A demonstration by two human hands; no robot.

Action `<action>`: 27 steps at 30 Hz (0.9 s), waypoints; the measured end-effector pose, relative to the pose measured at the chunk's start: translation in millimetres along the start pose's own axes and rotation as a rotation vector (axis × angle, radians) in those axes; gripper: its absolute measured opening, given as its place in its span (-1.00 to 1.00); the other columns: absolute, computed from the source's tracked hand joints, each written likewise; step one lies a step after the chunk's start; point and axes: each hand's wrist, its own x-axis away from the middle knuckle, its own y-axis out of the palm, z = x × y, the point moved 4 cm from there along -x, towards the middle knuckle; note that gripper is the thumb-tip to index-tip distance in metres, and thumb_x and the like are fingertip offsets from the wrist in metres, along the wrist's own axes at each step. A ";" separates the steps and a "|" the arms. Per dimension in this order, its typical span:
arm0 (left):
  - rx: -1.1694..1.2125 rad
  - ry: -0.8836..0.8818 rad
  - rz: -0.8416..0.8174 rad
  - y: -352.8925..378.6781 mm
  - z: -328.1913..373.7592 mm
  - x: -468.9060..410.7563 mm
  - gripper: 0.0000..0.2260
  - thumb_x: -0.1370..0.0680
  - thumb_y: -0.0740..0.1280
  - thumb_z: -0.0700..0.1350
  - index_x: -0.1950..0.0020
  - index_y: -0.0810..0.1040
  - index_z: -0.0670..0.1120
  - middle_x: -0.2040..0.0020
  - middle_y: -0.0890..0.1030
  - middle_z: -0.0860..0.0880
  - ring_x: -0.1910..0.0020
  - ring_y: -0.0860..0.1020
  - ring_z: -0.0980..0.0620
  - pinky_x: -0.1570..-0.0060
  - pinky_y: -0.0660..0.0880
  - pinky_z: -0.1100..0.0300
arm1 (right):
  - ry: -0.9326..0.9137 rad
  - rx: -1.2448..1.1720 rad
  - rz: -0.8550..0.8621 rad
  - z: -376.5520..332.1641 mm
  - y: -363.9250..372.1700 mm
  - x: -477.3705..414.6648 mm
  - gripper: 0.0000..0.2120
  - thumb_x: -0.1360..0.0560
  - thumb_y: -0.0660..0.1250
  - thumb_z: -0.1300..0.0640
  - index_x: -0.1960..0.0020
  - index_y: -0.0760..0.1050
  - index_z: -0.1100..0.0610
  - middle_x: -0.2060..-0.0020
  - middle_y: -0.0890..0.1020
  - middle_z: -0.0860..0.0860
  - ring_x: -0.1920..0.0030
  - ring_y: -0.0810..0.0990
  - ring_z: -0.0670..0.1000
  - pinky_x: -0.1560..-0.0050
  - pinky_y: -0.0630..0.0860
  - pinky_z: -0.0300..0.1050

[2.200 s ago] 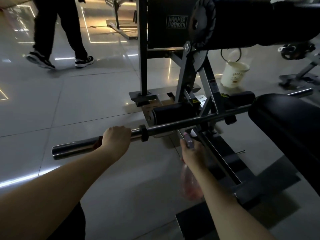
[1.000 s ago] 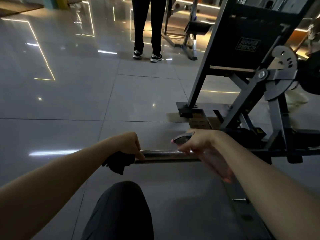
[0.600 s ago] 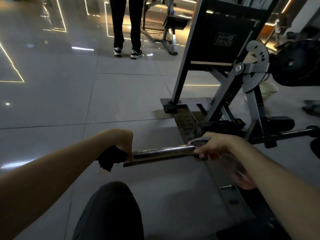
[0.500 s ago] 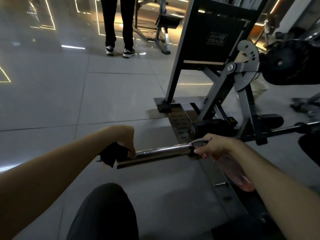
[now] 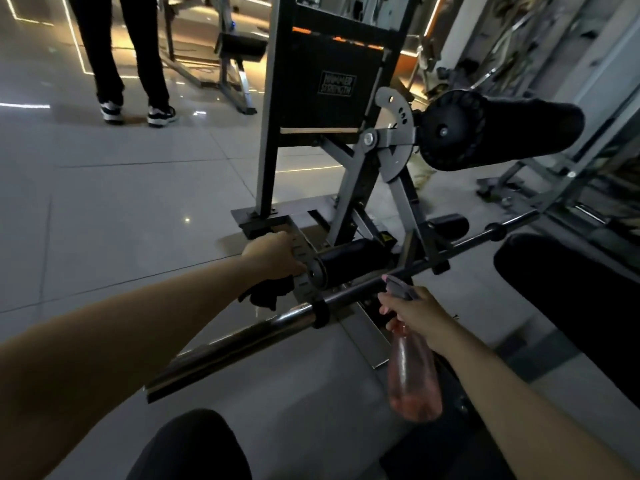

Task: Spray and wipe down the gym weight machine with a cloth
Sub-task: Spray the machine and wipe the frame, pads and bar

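A dark weight machine (image 5: pixel 349 188) fills the middle, with a chrome bar (image 5: pixel 242 337) running from lower left to upper right. My left hand (image 5: pixel 273 256) grips a dark cloth (image 5: pixel 266 294) and holds it against the left end of a black roller pad (image 5: pixel 349 261), behind the bar. My right hand (image 5: pixel 412 311) grips the neck of a pink spray bottle (image 5: pixel 414 379), whose grey nozzle sits close to the bar. The bottle's body hangs below my hand.
A person's legs in dark trousers and sneakers (image 5: pixel 135 109) stand at the back left on the glossy tiled floor (image 5: pixel 121 209). A black padded seat (image 5: pixel 575 289) lies at right. A large black roller (image 5: pixel 491 129) juts out upper right. My knee (image 5: pixel 190 445) shows at the bottom.
My left hand with the cloth left the free end of the chrome bar and moved forward to the black roller pad. My right hand with the bottle slid right along the bar.
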 end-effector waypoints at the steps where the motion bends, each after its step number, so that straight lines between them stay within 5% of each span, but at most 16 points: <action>1: -0.004 -0.003 0.001 8.3 7.9 -11.9 -0.67 -0.44 0.50 0.21 0.15 0.49 0.01 0.13 0.60 -0.02 0.17 0.58 -0.04 0.15 0.58 0.09 | -0.004 -0.040 0.025 2.5 -2.7 1.3 -0.67 -0.58 0.39 0.13 -0.32 0.53 -0.06 0.17 0.64 0.14 0.43 0.55 -0.01 0.37 0.49 -0.19; 5: -0.031 -0.011 -0.027 46.4 29.2 -52.3 -0.59 -0.43 0.50 0.26 0.09 0.44 -0.01 0.12 0.57 -0.02 0.21 0.54 -0.01 0.30 0.43 0.14 | -0.029 -0.063 0.050 5.9 1.8 -9.0 -0.71 -0.57 0.38 0.18 -0.26 0.54 -0.07 0.21 0.62 0.14 0.38 0.53 -0.04 0.45 0.47 -0.31; 9: -0.105 -0.045 -0.097 83.0 34.5 -75.7 -0.48 -0.37 0.51 0.35 -0.05 0.43 0.03 0.10 0.52 0.04 0.13 0.53 -0.02 0.22 0.42 0.12 | -0.009 -0.052 0.018 17.6 16.9 -38.3 -0.93 -0.58 0.38 0.14 -0.02 0.56 -0.01 0.29 0.53 0.12 0.43 0.44 -0.05 0.49 0.38 -0.28; 13: -0.107 -0.064 -0.019 101.5 35.6 -92.8 -0.49 -0.29 0.56 0.31 -0.09 0.53 0.09 0.10 0.59 0.06 0.15 0.55 0.02 0.17 0.49 0.14 | 0.017 0.057 0.028 34.6 13.4 -70.5 -0.75 -0.47 0.44 -0.08 -0.03 0.56 0.05 0.22 0.63 0.05 0.26 0.60 0.01 0.10 0.61 0.01; 15: -0.090 -0.067 0.004 106.7 34.1 -98.5 -0.51 -0.25 0.58 0.31 -0.01 0.57 0.08 0.14 0.61 0.08 0.18 0.58 0.04 0.17 0.53 0.14 | 0.021 0.036 0.004 37.1 12.1 -74.8 -0.76 -0.49 0.43 -0.07 -0.06 0.56 0.06 0.20 0.63 0.07 0.28 0.64 0.03 0.12 0.63 0.00; 21: 0.243 -0.139 -0.132 114.8 5.0 -124.9 -0.57 -0.25 0.63 0.26 0.01 0.72 0.06 0.08 0.70 0.04 0.09 0.65 0.04 0.09 0.61 0.12 | -0.014 -0.016 -0.010 53.2 9.2 -81.3 -0.84 -0.56 0.39 -0.01 0.11 0.51 0.04 0.25 0.64 0.05 0.34 0.63 0.00 0.21 0.59 -0.08; 25: 0.545 -0.315 -0.328 119.7 -17.6 -132.0 -0.30 -0.15 0.67 0.32 -0.14 0.71 -0.07 -0.08 0.70 -0.13 0.01 0.67 -0.08 -0.04 0.64 0.05 | -0.047 -0.056 0.105 46.5 -1.8 -91.0 -0.83 -0.52 0.41 -0.09 0.10 0.54 0.00 0.24 0.66 0.10 0.27 0.62 0.04 0.07 0.63 0.08; 27: 0.522 -0.265 -0.321 120.5 -12.8 -131.3 -0.28 -0.14 0.64 0.34 -0.12 0.71 -0.09 -0.05 0.71 -0.13 0.02 0.69 -0.10 -0.06 0.65 0.04 | -0.076 -0.077 0.139 41.1 -4.0 -95.0 -0.84 -0.46 0.41 -0.12 0.13 0.55 -0.05 0.27 0.66 0.11 0.30 0.63 0.07 0.04 0.66 0.20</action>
